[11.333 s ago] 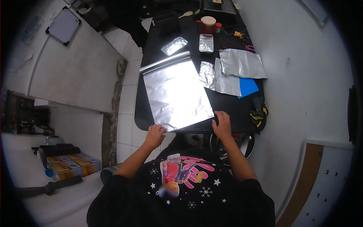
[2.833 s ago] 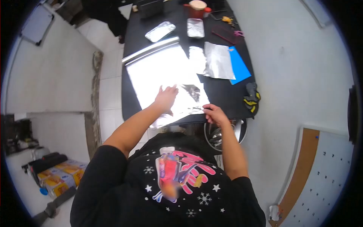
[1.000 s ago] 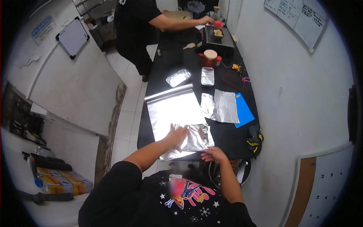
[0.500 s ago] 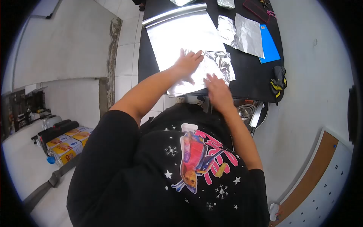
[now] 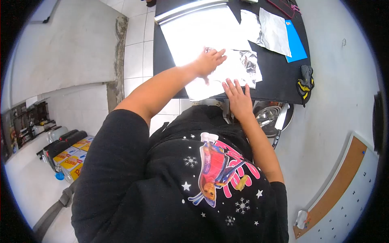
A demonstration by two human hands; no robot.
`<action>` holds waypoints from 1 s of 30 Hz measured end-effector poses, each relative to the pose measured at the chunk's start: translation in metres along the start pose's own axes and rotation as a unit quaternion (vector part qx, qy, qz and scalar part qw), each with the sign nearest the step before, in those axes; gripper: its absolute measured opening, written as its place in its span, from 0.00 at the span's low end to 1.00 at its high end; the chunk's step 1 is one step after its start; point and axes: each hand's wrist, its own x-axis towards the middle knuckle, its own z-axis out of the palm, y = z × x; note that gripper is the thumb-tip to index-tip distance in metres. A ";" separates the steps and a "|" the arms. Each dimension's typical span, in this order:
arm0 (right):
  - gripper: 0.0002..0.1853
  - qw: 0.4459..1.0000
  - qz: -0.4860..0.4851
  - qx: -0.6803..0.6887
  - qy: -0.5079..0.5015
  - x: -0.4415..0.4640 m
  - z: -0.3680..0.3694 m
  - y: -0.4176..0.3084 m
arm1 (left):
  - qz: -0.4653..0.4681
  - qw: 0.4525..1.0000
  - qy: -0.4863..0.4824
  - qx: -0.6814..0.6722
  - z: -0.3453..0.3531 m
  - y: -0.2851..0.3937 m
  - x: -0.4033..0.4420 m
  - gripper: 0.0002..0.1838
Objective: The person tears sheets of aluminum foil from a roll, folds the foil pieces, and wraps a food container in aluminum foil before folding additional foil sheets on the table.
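Observation:
A wide sheet of aluminium foil [image 5: 202,30] lies unrolled over the black table, bright with glare. Its roll [image 5: 190,11] rests along the far end. Over the near part lies a crinkled foil layer [image 5: 248,65], which looks folded or separate; I cannot tell which. My left hand [image 5: 209,62] is on the foil near its middle, fingers apart and holding nothing. Close to the table's front edge, my right hand [image 5: 240,99] lies flat with fingers spread, its fingertips touching the foil's near edge.
Further right are two foil pieces [image 5: 274,32], partly over a blue sheet [image 5: 296,44]. Grey and yellow gloves or a similar cloth item [image 5: 306,85] sit at the table's right edge. Metal bowls [image 5: 268,115] stand below the table. A wall runs along the right.
My right hand has gone from blurred, bent fingers to lying flat and spread on the foil's near edge. My left hand stays on the foil, fingers a little more apart. The view shifted slightly.

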 end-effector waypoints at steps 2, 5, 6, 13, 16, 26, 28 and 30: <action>0.30 0.999 0.012 0.003 0.031 -0.007 0.012 0.010 | -0.004 1.000 -0.011 -0.006 -0.007 0.006 0.006 0.65; 0.30 0.997 0.067 -0.002 0.036 -0.022 0.019 0.024 | 0.010 1.000 -0.018 0.001 -0.011 0.005 0.005 0.65; 0.30 0.995 0.092 -0.004 0.031 -0.028 0.017 0.028 | 0.013 1.000 -0.022 0.001 -0.011 0.004 0.005 0.65; 0.31 0.969 0.243 0.033 -0.006 -0.050 0.013 0.047 | 0.018 1.000 -0.022 0.002 -0.004 0.000 0.006 0.64; 0.30 0.963 0.270 0.028 0.001 -0.058 0.008 0.056 | 0.025 0.997 -0.074 -0.005 -0.020 0.003 0.006 0.57; 0.15 0.793 0.300 0.482 0.220 -0.053 -0.010 0.045 | -0.067 0.964 0.182 -0.179 -0.018 0.001 0.076 0.21; 0.14 0.712 0.306 0.607 0.174 -0.052 0.012 0.045 | -0.083 0.963 0.163 -0.198 -0.019 -0.001 0.091 0.19; 0.13 0.610 0.311 0.715 0.141 -0.053 0.011 0.039 | -0.090 0.973 0.130 -0.167 -0.022 0.001 0.090 0.17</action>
